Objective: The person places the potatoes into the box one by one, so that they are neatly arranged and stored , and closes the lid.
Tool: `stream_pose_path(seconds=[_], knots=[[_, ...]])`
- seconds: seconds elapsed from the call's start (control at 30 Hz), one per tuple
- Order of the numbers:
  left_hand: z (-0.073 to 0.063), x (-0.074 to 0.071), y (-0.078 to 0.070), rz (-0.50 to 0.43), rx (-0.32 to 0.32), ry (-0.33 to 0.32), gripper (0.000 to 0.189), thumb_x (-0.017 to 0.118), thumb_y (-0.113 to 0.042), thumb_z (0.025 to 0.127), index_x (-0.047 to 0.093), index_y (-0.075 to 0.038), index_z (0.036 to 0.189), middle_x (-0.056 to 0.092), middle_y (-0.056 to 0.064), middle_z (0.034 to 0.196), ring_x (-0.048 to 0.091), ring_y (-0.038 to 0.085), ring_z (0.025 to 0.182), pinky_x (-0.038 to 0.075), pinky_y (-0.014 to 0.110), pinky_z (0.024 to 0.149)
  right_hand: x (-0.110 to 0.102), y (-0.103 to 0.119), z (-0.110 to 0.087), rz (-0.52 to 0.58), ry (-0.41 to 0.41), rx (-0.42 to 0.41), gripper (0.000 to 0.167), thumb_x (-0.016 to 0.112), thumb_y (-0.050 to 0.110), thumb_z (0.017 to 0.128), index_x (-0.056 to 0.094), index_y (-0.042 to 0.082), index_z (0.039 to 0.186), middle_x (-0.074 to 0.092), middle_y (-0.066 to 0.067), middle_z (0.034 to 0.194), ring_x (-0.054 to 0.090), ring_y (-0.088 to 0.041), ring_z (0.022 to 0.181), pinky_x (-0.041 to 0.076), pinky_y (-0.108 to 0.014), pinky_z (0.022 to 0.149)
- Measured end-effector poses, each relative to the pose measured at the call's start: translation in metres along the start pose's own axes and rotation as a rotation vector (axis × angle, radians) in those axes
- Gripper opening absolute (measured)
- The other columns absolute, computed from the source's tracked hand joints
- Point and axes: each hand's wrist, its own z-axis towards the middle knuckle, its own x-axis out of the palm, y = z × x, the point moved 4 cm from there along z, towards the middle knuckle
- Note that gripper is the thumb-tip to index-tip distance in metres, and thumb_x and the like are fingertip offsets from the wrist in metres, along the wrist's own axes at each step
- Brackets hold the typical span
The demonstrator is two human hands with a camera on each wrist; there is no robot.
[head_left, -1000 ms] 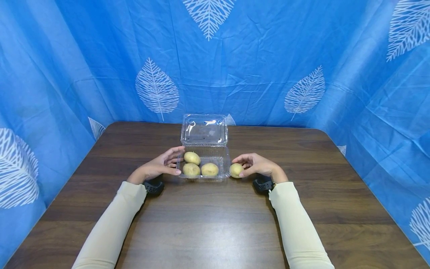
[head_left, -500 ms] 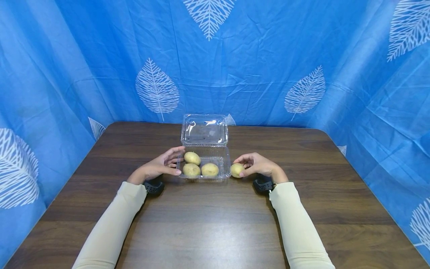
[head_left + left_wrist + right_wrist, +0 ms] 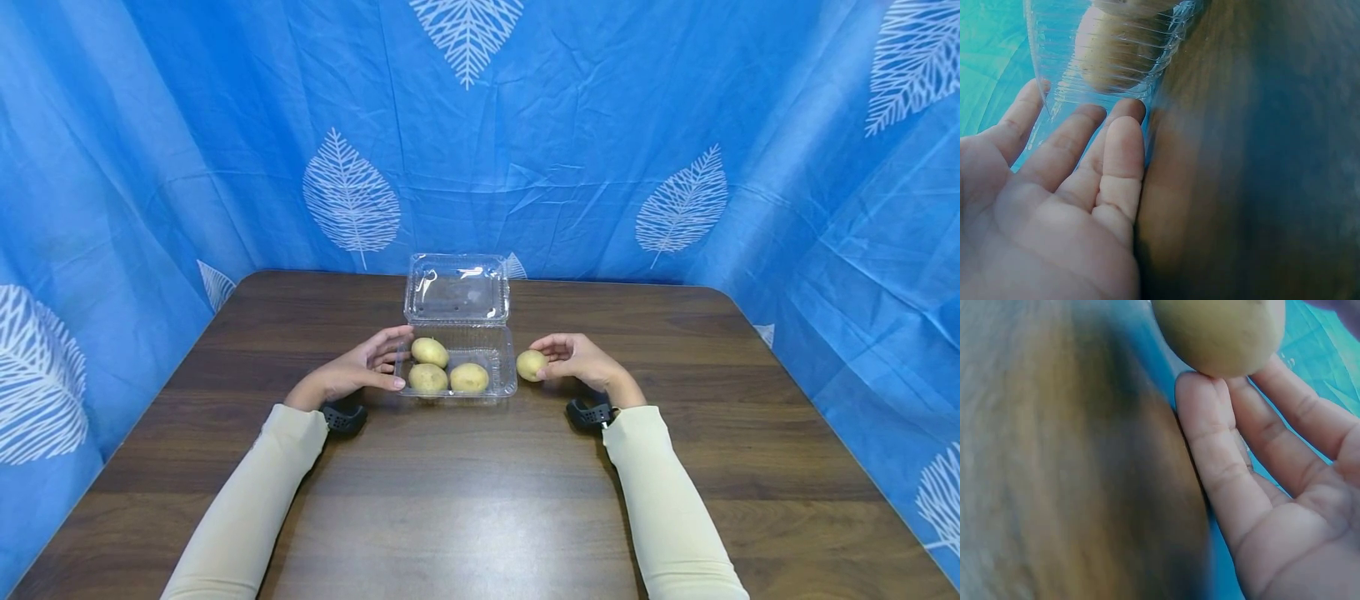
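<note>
A clear plastic clamshell container (image 3: 501, 358) sits on the table, its lid (image 3: 459, 292) raised at the back. Inside are three yellow potatoes: one at the back left (image 3: 429, 352), one at the front left (image 3: 427, 379) and one at the front middle (image 3: 469, 378). My left hand (image 3: 358, 368) rests at the container's left side, fingers fairly straight against its ribbed wall (image 3: 1147, 56) in the left wrist view. Just right of the container, my right hand (image 3: 581, 362) holds a fourth potato (image 3: 530, 365) between thumb and fingertips; the right wrist view shows this potato (image 3: 1222, 337) above the fingers.
The brown wooden table (image 3: 465, 500) extends around the container. A blue curtain (image 3: 555, 125) with white leaf prints hangs behind and at both sides. Each wrist wears a black strap, the right one (image 3: 588, 415) near the tabletop.
My right hand has moved slightly up and away from the front with the potato, which now appears higher beside the container. The left hand and the container have stayed in place.
</note>
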Motion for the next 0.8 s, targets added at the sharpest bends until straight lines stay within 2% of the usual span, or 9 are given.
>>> stream_pose_path(seconds=[0.4,0.6,0.8], knots=[[-0.001,0.000,-0.001,0.024,-0.015,-0.007,0.097,0.076,-0.006,0.097,0.014,0.001,0.170,0.013,0.026,0.178,0.019,0.050,0.161,0.021,0.066,0.128,-0.005,0.007,0.001,0.010,-0.153,-0.032,0.053,0.076,-0.004,0.091,0.059,-0.019,0.139,0.074,-0.011,0.121,0.071,-0.008,0.100,0.059,-0.021,0.087],[-0.001,0.001,-0.002,0.019,-0.014,-0.006,0.098,0.077,-0.007,0.096,0.014,0.001,0.170,0.012,0.027,0.178,0.019,0.051,0.161,0.020,0.067,0.128,-0.003,0.016,0.000,-0.019,-0.183,-0.085,0.051,0.075,-0.003,0.093,0.060,-0.017,0.139,0.071,-0.021,0.126,0.070,-0.009,0.099,0.057,-0.020,0.089],[-0.001,0.001,-0.002,0.015,-0.011,-0.005,0.099,0.079,-0.009,0.096,0.013,0.001,0.170,0.013,0.027,0.178,0.019,0.052,0.161,0.020,0.067,0.128,-0.001,0.022,0.000,-0.033,-0.192,-0.111,0.048,0.074,-0.005,0.094,0.061,-0.018,0.138,0.071,-0.025,0.127,0.070,-0.008,0.098,0.057,-0.019,0.090]])
